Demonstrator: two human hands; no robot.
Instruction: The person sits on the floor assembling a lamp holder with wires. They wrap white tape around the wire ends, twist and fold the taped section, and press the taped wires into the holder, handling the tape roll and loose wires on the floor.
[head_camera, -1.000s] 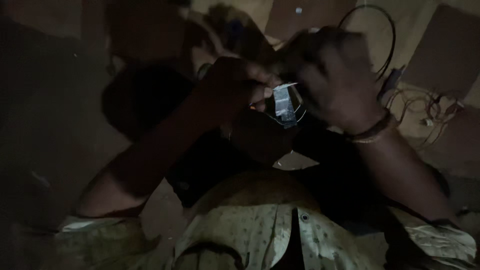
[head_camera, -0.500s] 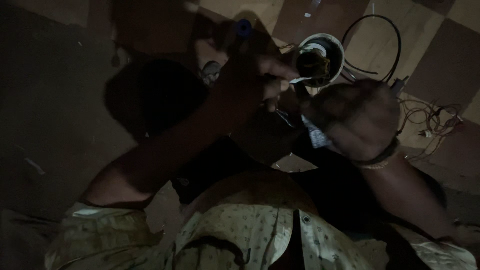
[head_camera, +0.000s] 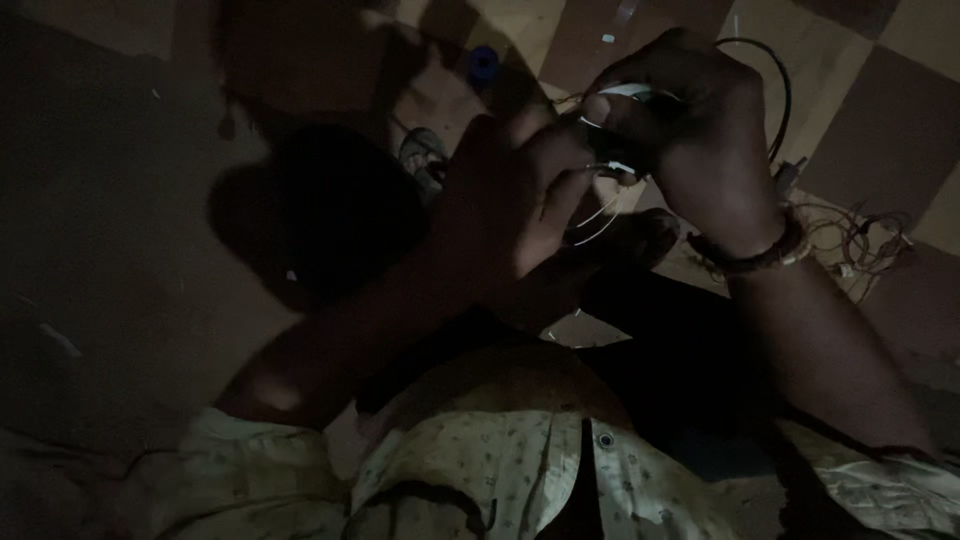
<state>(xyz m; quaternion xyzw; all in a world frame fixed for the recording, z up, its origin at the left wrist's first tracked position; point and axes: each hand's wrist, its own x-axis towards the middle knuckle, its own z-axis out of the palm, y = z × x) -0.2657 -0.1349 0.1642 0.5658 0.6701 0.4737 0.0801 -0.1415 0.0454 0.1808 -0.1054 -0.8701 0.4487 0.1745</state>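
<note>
Dark checkered floor tiles (head_camera: 900, 110) are lying under everything, and the room is very dim. A person in a pale dotted shirt (head_camera: 500, 460) is looking down at both hands, held close together above the floor. The right hand (head_camera: 690, 130) is curling its fingers tight around a small white thing (head_camera: 625, 92); only a bit of it is peeking out by the thumb, so I cannot tell what it is. A woven band (head_camera: 760, 255) is sitting on that wrist. The left hand (head_camera: 520, 190) is touching the right hand, and its fingertips are pressing together, pinching thin pale wires (head_camera: 598, 215) that are looping down just below the white thing. A black cable (head_camera: 782, 95) is curving on the floor behind the right hand. A tangle of thin wires (head_camera: 860, 235) is lying near the band.
</note>
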